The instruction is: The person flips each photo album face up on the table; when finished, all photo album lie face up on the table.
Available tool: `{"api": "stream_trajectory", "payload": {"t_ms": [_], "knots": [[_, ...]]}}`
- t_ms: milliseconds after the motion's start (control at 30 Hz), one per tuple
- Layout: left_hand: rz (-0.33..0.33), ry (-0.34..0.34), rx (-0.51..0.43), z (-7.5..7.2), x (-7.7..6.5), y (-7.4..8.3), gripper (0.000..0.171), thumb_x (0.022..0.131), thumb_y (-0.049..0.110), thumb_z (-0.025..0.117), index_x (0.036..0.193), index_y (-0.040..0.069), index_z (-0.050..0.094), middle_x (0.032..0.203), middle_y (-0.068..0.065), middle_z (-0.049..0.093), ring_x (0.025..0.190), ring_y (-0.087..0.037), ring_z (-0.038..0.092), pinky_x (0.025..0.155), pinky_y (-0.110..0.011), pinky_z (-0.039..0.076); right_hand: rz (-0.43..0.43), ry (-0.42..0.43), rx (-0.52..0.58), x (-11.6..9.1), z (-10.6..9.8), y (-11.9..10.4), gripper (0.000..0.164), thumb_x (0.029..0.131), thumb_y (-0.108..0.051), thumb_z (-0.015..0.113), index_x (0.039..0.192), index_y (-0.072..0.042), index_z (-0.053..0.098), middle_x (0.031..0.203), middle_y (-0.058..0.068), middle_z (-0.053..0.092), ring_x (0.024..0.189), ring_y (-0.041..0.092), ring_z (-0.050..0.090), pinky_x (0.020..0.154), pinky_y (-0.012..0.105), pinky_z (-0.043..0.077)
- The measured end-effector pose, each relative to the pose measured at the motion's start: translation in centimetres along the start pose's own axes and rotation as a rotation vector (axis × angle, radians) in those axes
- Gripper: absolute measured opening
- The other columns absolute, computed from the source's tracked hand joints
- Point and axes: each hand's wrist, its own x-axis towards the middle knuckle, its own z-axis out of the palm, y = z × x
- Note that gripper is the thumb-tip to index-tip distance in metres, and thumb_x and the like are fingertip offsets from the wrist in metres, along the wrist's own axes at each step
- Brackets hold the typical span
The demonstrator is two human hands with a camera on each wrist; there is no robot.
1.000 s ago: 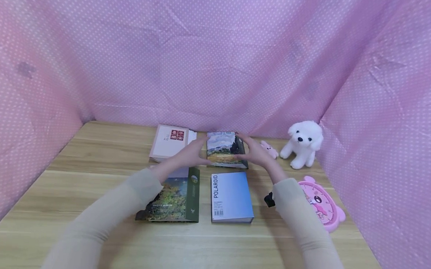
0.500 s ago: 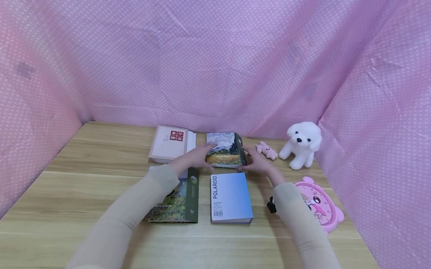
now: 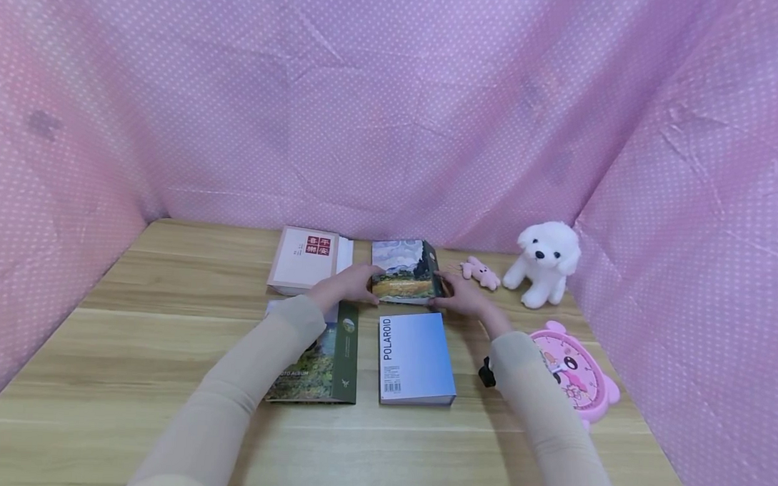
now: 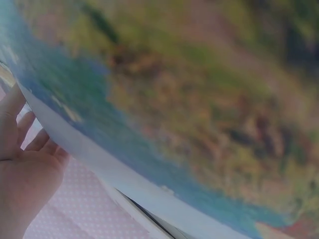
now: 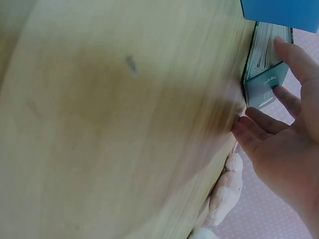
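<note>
A small photo album (image 3: pixel 401 268) with a painted landscape cover and dark green spine lies flat at the back of the table. My left hand (image 3: pixel 355 283) is at its left edge, thumb toward the front corner. My right hand (image 3: pixel 461 294) is at its right side. In the right wrist view, a fingertip touches the green spine (image 5: pixel 269 87) and the thumb lies by the page edges, while the other fingers extend loosely. In the left wrist view, another album's painted cover (image 4: pixel 189 99) fills the foreground and partly hides my left hand (image 4: pixel 35 164).
A white book with red characters (image 3: pixel 305 260) lies back left, a green-spined photo album (image 3: pixel 333 362) before it. A blue POLAROID album (image 3: pixel 417 358) is front centre. To the right are a small pink plush (image 3: pixel 481 273), a white plush dog (image 3: pixel 545 263) and a pink clock (image 3: pixel 574 371).
My left hand has moved right and settled at the landscape album's left edge. My right hand has drawn back from its cover to its right side. The album's spine has become more visible.
</note>
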Motion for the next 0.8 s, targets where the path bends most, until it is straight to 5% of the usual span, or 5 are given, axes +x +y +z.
{"api": "stream_trajectory", "payload": {"t_ms": [400,800], "knots": [[0.011,-0.016,-0.039,0.0,0.0,-0.5,0.064,0.083,0.022,0.073,0.138,0.002,0.045,0.138,-0.016,0.049,0.127,-0.031,0.045,0.108,-0.042,0.037,-0.035,0.031,0.196,-0.2,0.1,-0.3,0.073,0.091,-0.03,0.063,0.15,-0.016,0.022,0.145,0.027,0.032,0.131,0.043,0.037,0.105,0.053,0.037],[-0.002,-0.031,-0.193,-0.4,-0.4,0.3,0.077,0.085,0.024,0.072,0.148,0.01,0.03,0.148,-0.017,0.036,0.135,-0.034,0.035,0.112,-0.046,0.03,-0.04,0.138,0.231,-0.6,-0.6,-1.6,0.074,0.088,-0.03,0.066,0.149,-0.015,0.028,0.145,0.023,0.036,0.13,0.038,0.04,0.098,0.049,0.045]]}}
